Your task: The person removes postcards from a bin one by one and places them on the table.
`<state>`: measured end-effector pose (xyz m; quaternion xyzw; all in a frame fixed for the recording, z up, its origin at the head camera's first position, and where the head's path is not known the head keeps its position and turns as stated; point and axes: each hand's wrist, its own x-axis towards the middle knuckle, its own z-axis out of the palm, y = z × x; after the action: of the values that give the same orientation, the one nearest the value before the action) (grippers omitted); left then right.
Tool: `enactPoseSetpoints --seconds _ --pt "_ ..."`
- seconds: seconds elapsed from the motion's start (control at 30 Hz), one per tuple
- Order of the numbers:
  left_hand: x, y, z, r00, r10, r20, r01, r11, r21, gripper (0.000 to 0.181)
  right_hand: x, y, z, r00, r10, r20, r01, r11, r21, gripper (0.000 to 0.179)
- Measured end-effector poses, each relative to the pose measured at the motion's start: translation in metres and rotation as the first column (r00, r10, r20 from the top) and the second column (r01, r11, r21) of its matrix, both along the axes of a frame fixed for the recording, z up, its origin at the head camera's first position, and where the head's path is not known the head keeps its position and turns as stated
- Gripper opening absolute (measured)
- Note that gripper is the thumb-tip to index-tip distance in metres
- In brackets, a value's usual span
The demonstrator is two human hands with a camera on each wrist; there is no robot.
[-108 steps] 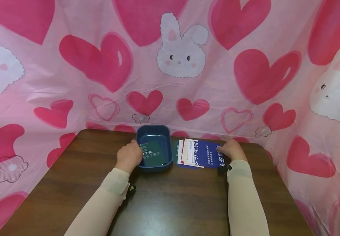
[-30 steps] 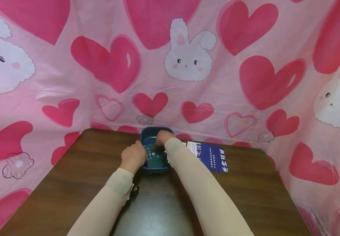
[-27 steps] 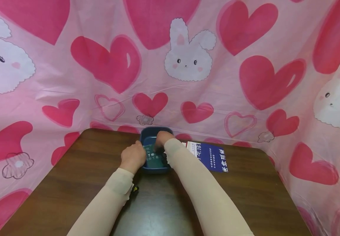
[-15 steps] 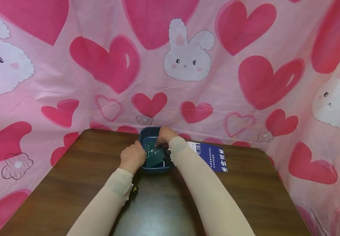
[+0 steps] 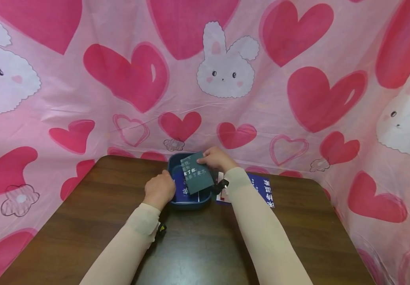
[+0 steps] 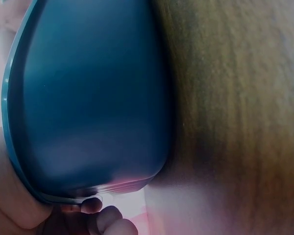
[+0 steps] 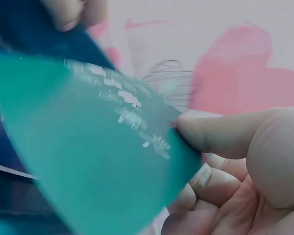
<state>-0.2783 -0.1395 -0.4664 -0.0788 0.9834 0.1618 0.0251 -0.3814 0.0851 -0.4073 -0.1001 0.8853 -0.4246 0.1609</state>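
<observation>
In the head view, my left hand (image 5: 159, 188) grips the left wall of a dark blue rectangular box (image 5: 189, 206). The left wrist view has the thumb over the box's rim and the fingers curled outside it. My right hand (image 5: 217, 158) pinches a dark green card (image 5: 199, 178) with pale lettering between thumb and fingers. This card is tilted up over the box, and its lower part overlaps the opening. Below it, a blue card (image 5: 180, 190) with white lettering lies inside the box, partly hidden by the green one.
Right of the box lies a row of overlapping cards, including a blue card (image 5: 261, 190) and a white and red card (image 5: 221, 194), partly behind my right forearm. All rest on a brown wooden table (image 5: 190, 245). A pink heart-and-rabbit cloth (image 5: 133, 79) hangs behind and beside it.
My right hand has gone from the card row into the box, then raised the green card up and right, uncovering the blue card beneath. My left hand keeps its hold on the box.
</observation>
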Motion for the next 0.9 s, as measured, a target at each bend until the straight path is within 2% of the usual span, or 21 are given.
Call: enactPoseSetpoints --seconds 0.07,0.17,0.37,0.53,0.77,0.9 --pt "0.000 0.000 0.000 1.000 -0.001 0.001 0.001 1.000 0.003 0.056 0.004 0.012 0.001 1.000 -0.011 0.022 0.013 0.996 -0.084 0.031" --pt "0.000 0.000 -0.001 1.000 -0.004 -0.004 0.004 1.000 0.005 0.056 0.010 0.033 0.003 1.000 -0.020 0.016 0.022 0.990 -0.137 0.029" --pt "0.001 0.000 0.000 1.000 -0.008 -0.014 0.008 1.000 0.004 0.052 0.019 0.079 -0.001 0.996 -0.076 -0.056 0.067 0.986 -0.150 0.026" --pt "0.001 0.000 0.000 1.000 -0.009 -0.005 0.009 1.000 0.001 0.053 0.029 0.124 -0.009 0.986 -0.149 -0.068 0.138 0.979 -0.150 0.027" --pt "0.001 -0.001 0.000 1.000 -0.008 -0.011 0.008 1.000 0.004 0.052 0.040 0.174 -0.009 0.971 -0.239 -0.023 0.230 0.955 -0.187 0.025" --pt "0.000 -0.001 0.000 1.000 -0.008 -0.004 0.008 1.000 0.007 0.051 0.045 0.194 -0.006 0.965 -0.263 -0.006 0.260 0.955 -0.142 0.038"
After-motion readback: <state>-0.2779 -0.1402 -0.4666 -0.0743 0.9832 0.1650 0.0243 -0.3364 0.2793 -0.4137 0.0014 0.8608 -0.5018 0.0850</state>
